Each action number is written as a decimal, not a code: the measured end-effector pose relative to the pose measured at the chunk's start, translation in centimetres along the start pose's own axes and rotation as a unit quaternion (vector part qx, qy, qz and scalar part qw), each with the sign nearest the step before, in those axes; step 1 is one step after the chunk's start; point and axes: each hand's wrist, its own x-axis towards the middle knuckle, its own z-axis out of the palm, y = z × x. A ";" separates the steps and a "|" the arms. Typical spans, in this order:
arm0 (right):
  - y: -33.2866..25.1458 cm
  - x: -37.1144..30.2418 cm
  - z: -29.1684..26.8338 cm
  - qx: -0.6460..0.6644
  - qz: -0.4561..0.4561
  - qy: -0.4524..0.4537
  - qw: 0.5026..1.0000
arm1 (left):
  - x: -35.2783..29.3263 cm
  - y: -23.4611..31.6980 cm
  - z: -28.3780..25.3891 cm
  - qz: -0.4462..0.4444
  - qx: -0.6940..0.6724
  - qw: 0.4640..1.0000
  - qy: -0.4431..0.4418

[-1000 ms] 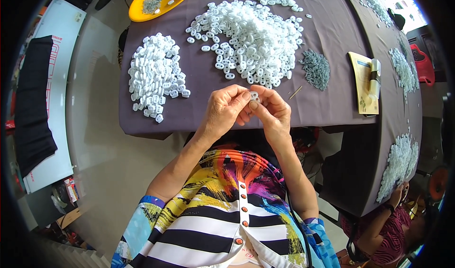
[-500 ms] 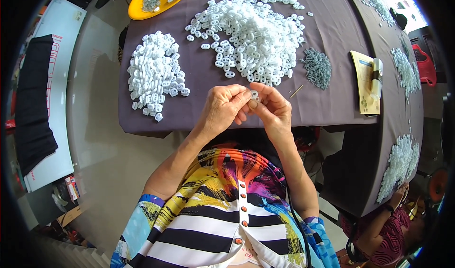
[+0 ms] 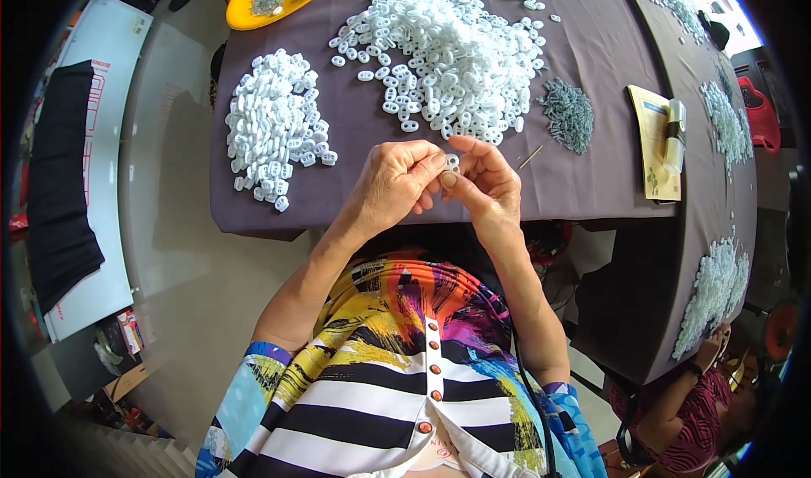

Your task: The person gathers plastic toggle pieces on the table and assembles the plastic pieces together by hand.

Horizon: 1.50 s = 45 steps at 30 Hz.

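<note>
Above the table's near edge my two hands meet fingertip to fingertip. My right hand [image 3: 492, 192] pinches a small white oval plastic piece with two holes [image 3: 453, 162], thumb on its lower end. My left hand [image 3: 390, 184] is closed in a pinch of thumb and forefinger against the left side of that piece; whatever lies between those fingertips is hidden. Just beyond my hands is a large heap of white two-hole pieces [image 3: 460, 64]. A second pile of white pieces [image 3: 272, 123] lies to the left. Small grey parts [image 3: 567, 116] form a little heap at the right.
A thin brass-coloured stick [image 3: 530, 157] lies right of my hands on the dark tablecloth [image 3: 591, 174]. Farther right are a yellow booklet [image 3: 649, 144] and a whitish cylinder [image 3: 674, 136]. A yellow plate [image 3: 241, 9] with small bits stands far left. Another person's hand [image 3: 714, 347] is at lower right.
Both hands stay together at the white piece, with only a slight shift of the fingers. The whole view has moved a little.
</note>
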 end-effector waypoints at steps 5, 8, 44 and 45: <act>0.3 -0.1 0.1 0.008 0.002 0.016 1.000 | 0.0 0.1 0.0 0.017 0.010 1.000 -0.003; 0.2 -0.2 0.0 0.008 0.006 0.017 1.000 | -0.1 0.0 0.1 0.011 0.028 1.000 0.001; -0.4 0.2 0.4 -0.011 -0.008 0.019 1.000 | 0.4 -0.7 0.6 -0.015 -0.125 0.992 0.027; -0.3 0.2 0.5 -0.010 -0.008 0.019 1.000 | 0.4 -0.5 0.5 -0.016 -0.115 0.993 0.026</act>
